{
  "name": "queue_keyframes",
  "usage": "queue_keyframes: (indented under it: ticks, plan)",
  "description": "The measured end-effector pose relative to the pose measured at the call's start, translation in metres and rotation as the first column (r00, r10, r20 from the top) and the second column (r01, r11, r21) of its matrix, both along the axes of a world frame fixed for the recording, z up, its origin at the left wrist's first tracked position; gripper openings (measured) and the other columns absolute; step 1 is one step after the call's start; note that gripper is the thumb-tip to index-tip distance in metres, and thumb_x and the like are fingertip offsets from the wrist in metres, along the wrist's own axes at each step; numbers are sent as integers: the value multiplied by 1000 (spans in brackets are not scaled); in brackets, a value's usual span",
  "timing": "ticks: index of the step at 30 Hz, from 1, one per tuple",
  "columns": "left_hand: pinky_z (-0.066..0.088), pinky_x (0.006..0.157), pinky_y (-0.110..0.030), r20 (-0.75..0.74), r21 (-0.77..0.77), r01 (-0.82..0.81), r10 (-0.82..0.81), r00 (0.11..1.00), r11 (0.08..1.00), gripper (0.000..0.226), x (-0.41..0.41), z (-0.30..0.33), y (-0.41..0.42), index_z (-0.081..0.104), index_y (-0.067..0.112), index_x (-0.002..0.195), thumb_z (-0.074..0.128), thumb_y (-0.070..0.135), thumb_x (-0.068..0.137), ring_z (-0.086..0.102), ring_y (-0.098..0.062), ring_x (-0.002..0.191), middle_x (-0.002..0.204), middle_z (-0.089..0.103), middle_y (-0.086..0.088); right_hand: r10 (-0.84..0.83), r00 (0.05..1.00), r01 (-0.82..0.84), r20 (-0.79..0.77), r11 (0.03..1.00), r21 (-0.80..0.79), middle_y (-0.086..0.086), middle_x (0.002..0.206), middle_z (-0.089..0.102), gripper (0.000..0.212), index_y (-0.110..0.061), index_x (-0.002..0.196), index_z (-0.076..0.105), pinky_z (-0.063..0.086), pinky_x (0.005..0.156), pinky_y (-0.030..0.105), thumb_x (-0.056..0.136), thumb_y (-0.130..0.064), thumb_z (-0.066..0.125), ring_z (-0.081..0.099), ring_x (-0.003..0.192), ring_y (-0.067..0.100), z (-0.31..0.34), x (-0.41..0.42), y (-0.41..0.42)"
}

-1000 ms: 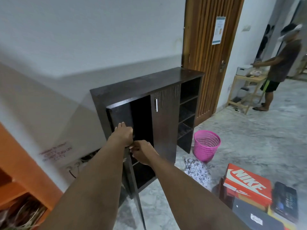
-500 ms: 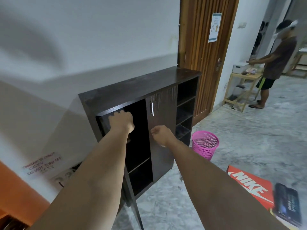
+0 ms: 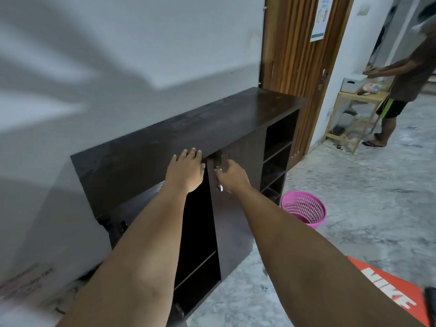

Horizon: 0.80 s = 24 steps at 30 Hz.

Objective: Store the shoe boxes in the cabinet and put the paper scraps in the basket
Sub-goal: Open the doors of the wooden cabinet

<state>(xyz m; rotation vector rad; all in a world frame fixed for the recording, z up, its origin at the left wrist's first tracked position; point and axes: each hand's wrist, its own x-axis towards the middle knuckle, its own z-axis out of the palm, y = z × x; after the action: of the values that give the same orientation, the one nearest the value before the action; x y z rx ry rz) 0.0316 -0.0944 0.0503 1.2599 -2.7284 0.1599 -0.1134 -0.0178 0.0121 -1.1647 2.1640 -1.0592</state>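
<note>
The dark brown cabinet (image 3: 212,123) stands against the wall, its left door (image 3: 132,208) swung open onto dark shelves. My left hand (image 3: 186,171) lies flat, fingers apart, on the front edge of the cabinet top. My right hand (image 3: 232,177) curls around the silver handle (image 3: 220,188) of the right door (image 3: 233,227), which looks nearly closed. A pink mesh basket (image 3: 304,208) sits on the floor right of the cabinet. An orange Nike shoe box (image 3: 391,291) shows at the lower right, beside a dark box (image 3: 430,305) cut by the frame edge. No paper scraps are in view.
Open side shelves (image 3: 278,149) fill the cabinet's right end. A wooden room door (image 3: 295,55) stands behind it. Farther right, another person (image 3: 405,79) stands at a small wooden rack (image 3: 354,119). Grey marbled floor (image 3: 354,208) spreads to the right.
My left hand let go of the open left door and rose to the cabinet's top edge. My right hand moved right onto the other door's handle. The view came closer.
</note>
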Motion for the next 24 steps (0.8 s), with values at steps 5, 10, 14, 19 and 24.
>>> queue_keyframes:
  ticks: [5, 10, 14, 19, 24]
  plan:
    - [19, 124, -47, -24, -78, -45, 43, 999, 996, 55, -9, -18, -9, 16, 20, 160, 17, 39, 108, 17, -21, 155, 168, 18, 2, 25, 998, -28, 62, 998, 49, 5, 111, 69, 60, -17, 121, 54, 50, 76, 35, 80, -60, 67, 67, 102, 31, -16, 3, -35]
    - [16, 125, -46, -25, -53, -51, 50, 998, 997, 55, -10, -17, -12, 15, 21, 160, 16, 40, 108, 14, -19, 155, 168, 16, 3, -33, 992, 29, 124, 999, 35, 0, 107, 58, 72, -22, 115, 31, 55, 76, 40, 74, -53, 81, 65, 95, 27, -24, -2, -23]
    - [16, 125, -48, -21, -1, -53, 53, 998, 999, 54, -10, -12, -10, 17, 21, 160, 19, 37, 108, 14, -21, 155, 168, 17, 2, -12, 988, 10, 154, 1000, 8, 2, 121, 59, 87, -27, 117, 30, 63, 81, 47, 61, -58, 89, 68, 95, 25, -29, -27, 12]
    - [17, 124, -53, -38, 69, -70, 73, 997, 995, 53, -14, -2, -7, 20, 18, 159, 24, 33, 108, 16, -24, 155, 168, 18, 0, 7, 983, 5, 181, 998, -66, 0, 136, 57, 91, -25, 128, 32, 61, 87, 42, 66, -50, 93, 65, 109, 20, -40, -55, 74]
    - [19, 121, -58, 0, 96, -141, 141, 990, 985, 55, -26, 4, 0, 20, 14, 159, 30, 24, 106, 18, -31, 153, 167, 18, -4, -153, 988, 154, 14, 985, -74, 1, 111, 69, 53, -25, 125, 52, 54, 88, 37, 81, -31, 81, 68, 105, 27, -44, -103, 131]
